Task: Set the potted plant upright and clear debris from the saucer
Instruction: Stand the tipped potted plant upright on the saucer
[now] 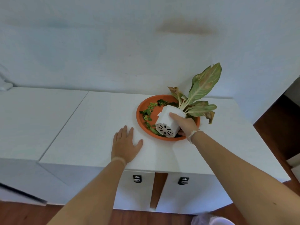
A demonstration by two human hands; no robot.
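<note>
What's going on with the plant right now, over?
Right hand gripping tipped white pot. Left hand flat on cabinet top. Leaf bits litter orange saucer.

Right of frame centre, a white pot (168,120) lies tipped on its side in an orange saucer (140,118), slotted base toward the camera, browning leaves (203,85) spilling past the far rim, green debris (150,111) across the saucer's left half.

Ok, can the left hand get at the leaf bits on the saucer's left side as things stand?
Probably yes. The left hand lies flat on the cabinet top just beside the saucer, with nothing between. The leaf bits lie uncovered; the tipped pot, held by the right hand, sits further right.
</note>
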